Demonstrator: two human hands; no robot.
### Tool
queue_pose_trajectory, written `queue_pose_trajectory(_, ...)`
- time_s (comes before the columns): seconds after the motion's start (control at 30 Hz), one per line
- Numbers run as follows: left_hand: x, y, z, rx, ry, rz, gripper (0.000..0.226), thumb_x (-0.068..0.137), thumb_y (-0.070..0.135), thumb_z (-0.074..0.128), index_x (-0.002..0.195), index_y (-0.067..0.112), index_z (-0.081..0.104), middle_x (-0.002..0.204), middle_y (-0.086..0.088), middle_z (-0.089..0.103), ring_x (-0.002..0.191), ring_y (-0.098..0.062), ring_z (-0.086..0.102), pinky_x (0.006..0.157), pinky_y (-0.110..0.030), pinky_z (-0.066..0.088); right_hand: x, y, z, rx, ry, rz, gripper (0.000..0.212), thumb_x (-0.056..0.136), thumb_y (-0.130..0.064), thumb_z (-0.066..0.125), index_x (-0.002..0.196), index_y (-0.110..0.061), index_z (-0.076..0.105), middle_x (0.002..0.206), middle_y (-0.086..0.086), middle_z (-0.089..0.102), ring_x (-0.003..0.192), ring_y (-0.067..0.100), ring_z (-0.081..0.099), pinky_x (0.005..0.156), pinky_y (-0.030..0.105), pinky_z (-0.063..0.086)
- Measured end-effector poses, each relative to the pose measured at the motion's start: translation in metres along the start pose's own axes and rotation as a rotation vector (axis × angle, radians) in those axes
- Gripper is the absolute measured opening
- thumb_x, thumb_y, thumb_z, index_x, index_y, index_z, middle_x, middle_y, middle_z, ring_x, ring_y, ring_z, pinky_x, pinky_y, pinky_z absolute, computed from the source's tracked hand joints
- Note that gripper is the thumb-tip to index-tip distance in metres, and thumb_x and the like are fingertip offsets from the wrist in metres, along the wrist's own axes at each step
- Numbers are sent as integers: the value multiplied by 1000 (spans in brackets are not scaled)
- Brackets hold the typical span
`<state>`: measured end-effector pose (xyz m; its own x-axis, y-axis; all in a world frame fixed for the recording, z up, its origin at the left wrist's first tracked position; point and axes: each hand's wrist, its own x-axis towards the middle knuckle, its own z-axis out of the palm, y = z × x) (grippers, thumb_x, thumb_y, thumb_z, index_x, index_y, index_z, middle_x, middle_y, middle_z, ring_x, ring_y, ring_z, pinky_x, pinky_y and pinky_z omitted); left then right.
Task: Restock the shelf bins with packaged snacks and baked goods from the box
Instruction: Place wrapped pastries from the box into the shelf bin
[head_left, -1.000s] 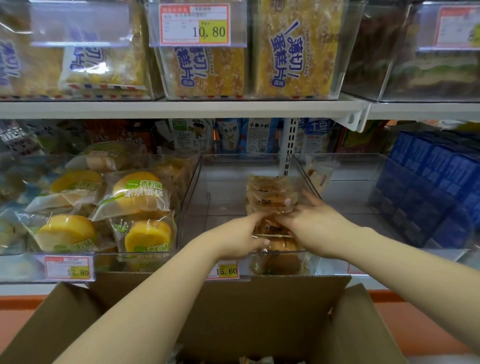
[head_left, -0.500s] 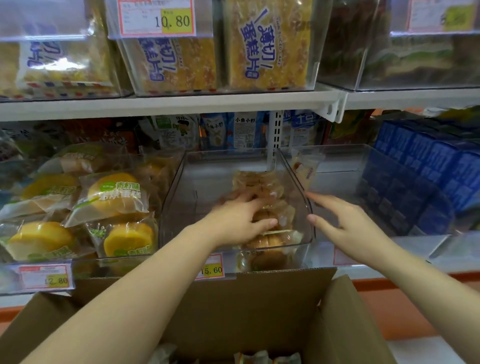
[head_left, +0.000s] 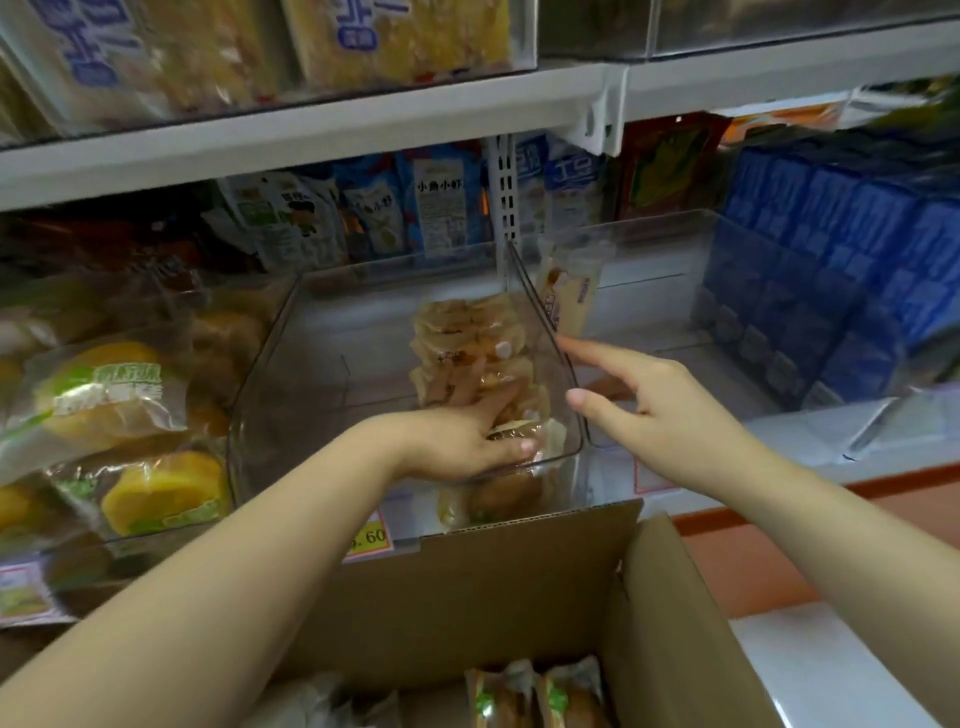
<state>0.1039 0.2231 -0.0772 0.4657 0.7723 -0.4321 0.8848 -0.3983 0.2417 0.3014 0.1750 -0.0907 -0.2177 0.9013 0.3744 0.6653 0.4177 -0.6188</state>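
Characters 小鱼小虾 show on a snack packet (head_left: 439, 208) past the back edge of the shelf (head_left: 810, 436); the price tag (head_left: 370, 538) on its front edge reads "60". Inside the clear bin (head_left: 332, 395), the left hand (head_left: 457, 441) lays nearly straight fingers (head_left: 493, 410) on stacked pastry packets (head_left: 462, 332). The right hand (head_left: 670, 415) hovers beside the bin's right wall, fingers (head_left: 597, 356) spread, holding nothing. Wrapped baked goods (head_left: 540, 696) lie in the cardboard box (head_left: 519, 597).

I see a slotted upright (head_left: 505, 187) at the back, with a white bracket (head_left: 597, 122) just up and right of it. Blue cartons (head_left: 841, 260) stand stacked at far right. A price tag (head_left: 370, 538) hangs low at centre, a blurred tag (head_left: 21, 592) at far left. An orange strip (head_left: 779, 499) runs lower right.
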Motion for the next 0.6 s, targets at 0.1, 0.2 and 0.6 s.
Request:
queue_pose_trajectory(0.1, -1, -2, 3, -42, 5, 15, 75, 93, 63, 33, 151, 39, -7, 155, 5, -30, 139, -24, -34, 118, -49, -9, -1, -2, 0, 12, -9, 22, 50, 94, -24, 55, 139, -37, 37, 132, -25, 39, 113, -11, 43, 84, -10, 26)
queue_pose_trajectory(0.2, -4, -4, -2, -52, -58, 35, 68, 94, 63, 27, 151, 40, -3, 156, 10, -23, 139, -21, -33, 117, -49, -12, -2, -2, 1, 13, -28, 41, 51, 95, -26, 54, 141, -38, 36, 132, -24, 41, 104, -4, 54, 82, -7, 31)
queue_pose_trajectory(0.6, -28, 3, 10, -106, 427, 95, 53, 96, 52, 42, 146, 36, 32, 156, 10, 25, 142, -17, 25, 114, -41, 16, -19, -17, 7, -186, 141, -1, 43, 93, -20, 58, 136, -22, 51, 132, -5, 53, 121, 12, 47, 101, 26, 36)
